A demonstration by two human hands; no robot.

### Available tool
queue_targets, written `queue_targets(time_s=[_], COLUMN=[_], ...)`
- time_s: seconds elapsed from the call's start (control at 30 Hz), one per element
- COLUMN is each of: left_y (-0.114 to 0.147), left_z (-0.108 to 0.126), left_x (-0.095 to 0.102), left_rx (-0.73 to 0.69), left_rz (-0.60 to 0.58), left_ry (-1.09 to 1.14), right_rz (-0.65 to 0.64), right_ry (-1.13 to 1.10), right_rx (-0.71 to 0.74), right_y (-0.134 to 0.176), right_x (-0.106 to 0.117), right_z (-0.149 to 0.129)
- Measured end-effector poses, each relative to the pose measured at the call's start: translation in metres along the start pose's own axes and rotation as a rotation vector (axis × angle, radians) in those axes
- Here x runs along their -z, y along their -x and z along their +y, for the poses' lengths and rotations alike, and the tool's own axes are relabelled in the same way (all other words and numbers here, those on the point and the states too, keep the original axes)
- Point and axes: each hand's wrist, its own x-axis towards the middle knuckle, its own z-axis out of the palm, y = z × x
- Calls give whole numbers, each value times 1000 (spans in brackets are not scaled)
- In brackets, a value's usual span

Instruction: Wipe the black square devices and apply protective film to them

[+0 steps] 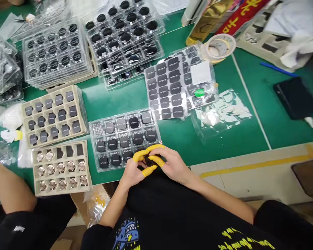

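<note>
My left hand and my right hand meet at the table's front edge, yellow finger cots on several fingertips. Between them they grip a small dark square piece, mostly covered by the fingers; it resembles the dark squares in the tray. Just beyond my hands lies a clear plastic tray of dark rounded-square pieces, its far-left pocket without one. Past the tray's right side is a sheet of dark rounded-square stickers.
At left, a beige tray of watch faces sits before a stacked beige tray. Clear tray stacks stand behind. A co-worker's arm is at far left. To the right are a tape roll, plastic bag and black device.
</note>
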Motion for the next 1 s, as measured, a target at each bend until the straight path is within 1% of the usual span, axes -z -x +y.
queue_targets(time_s=[0.13, 0.2, 0.23, 0.3, 0.37, 0.43, 0.5, 0.53, 0.6, 0.67, 0.73, 0.8, 0.87, 0.93, 1.0], left_y=[-1, -3, -3, -5, -6, -7, -8, -9, -11, -11, -10, -10, -12, -17, -22], left_z=[-6, -7, -8, -10, -10, -10, -8, -7, -3, 1, 2, -2, -7, -10, -7], left_x=[5, 8, 10, 12, 14, 15, 16, 17, 18, 19, 23, 29, 35, 40, 42], left_rx=[-102, -102, -100, -106, -133, -166, -195, -214, -260, -305, -342, -366, -369, -361, -351], left_rz=[58, 82, 88, 90, 88, 74, 53, 45, 50, 79, 125, 182, 265, 353, 421], left_ry=[15, 13, 10, -13, -35, -51, -76, -97, -155, -220, -264, -271, -249, -211, -178], right_rz=[36, 94, 144, 271, 385, 465, 527, 552, 592, 627, 676, 742, 798, 826, 844], right_ry=[-10, 11, 51, 183, 303, 388, 478, 527, 622, 707, 774, 822, 850, 860, 857], right_rx=[1, -33, -75, -194, -308, -400, -474, -504, -551, -578, -587, -592, -596, -586, -557], right_y=[0, -1, -1, -1, -2, -6, -12, -15, -21, -23, -19, -14, -9, -8, -9], right_x=[5, 18, 30, 62, 100, 134, 154, 159, 159, 155, 155, 164, 178, 193, 205], right_z=[-19, -20, -17, -2, 21, 50, 77, 89, 108, 119, 127, 134, 144, 155, 164])
